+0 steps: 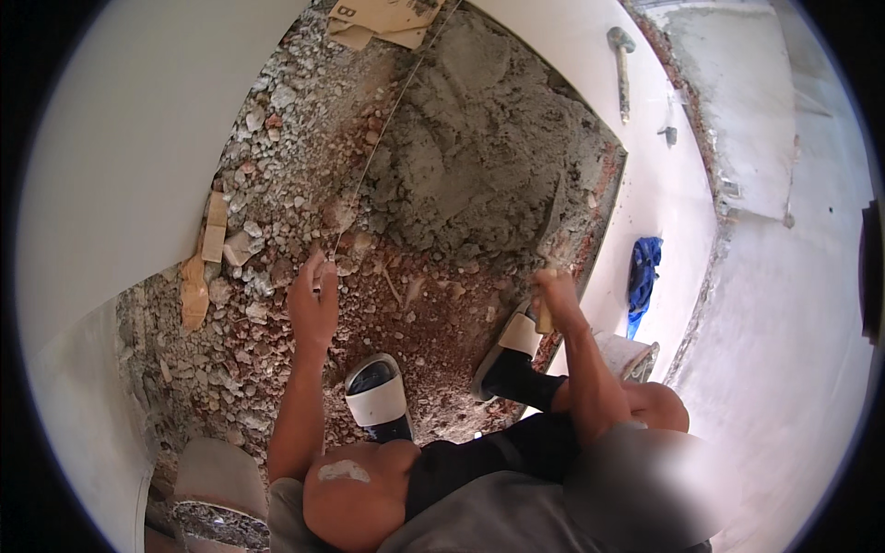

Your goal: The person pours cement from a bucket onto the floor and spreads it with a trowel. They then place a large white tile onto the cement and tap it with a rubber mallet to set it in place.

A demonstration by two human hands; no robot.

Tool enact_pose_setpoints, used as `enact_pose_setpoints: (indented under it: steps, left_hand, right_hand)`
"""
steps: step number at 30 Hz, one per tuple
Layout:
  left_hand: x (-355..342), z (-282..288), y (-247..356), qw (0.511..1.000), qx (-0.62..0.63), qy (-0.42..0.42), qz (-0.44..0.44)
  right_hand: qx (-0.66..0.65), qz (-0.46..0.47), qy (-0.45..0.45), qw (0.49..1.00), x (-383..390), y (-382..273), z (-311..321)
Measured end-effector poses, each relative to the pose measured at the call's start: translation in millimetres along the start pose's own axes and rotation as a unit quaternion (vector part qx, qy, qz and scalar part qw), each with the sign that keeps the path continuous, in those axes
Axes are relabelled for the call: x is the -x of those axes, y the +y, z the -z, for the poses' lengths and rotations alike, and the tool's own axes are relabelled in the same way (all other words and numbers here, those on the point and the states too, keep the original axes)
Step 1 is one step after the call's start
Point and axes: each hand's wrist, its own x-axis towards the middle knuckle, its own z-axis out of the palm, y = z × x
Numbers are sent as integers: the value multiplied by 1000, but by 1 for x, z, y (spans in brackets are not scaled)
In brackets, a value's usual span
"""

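My right hand (556,300) is wrapped round the wooden handle of a trowel (557,217). The trowel's mortar-smeared blade lies at the right edge of a bed of wet grey mortar (470,138) and blends into it. My left hand (313,300), with a ring on one finger, reaches over the rubble. Its thumb and fingers come together at the near end of a thin, taut string (387,124), which seems pinched there. That string runs away along the mortar's left side.
Loose stones and broken rubble (267,184) cover the ground to the left. Torn cardboard (387,18) lies at the far end. On the pale slab at right rest a hammer (623,78) and a blue cloth or bag (643,276). A bucket (219,479) stands lower left.
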Motion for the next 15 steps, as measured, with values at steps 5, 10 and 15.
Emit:
enact_pose_setpoints:
  steps: [5, 10, 15]
  left_hand:
    - [3, 2, 9, 999, 29, -16, 36]
    - [5, 6, 10, 997, 41, -24, 64]
    - [10, 10, 5, 998, 52, -7, 38]
  right_hand:
    - [102, 67, -39, 992, 26, -15, -69]
    - [314, 202, -66, 925, 56, -33, -125]
    - [366, 219, -98, 899, 78, -31, -131]
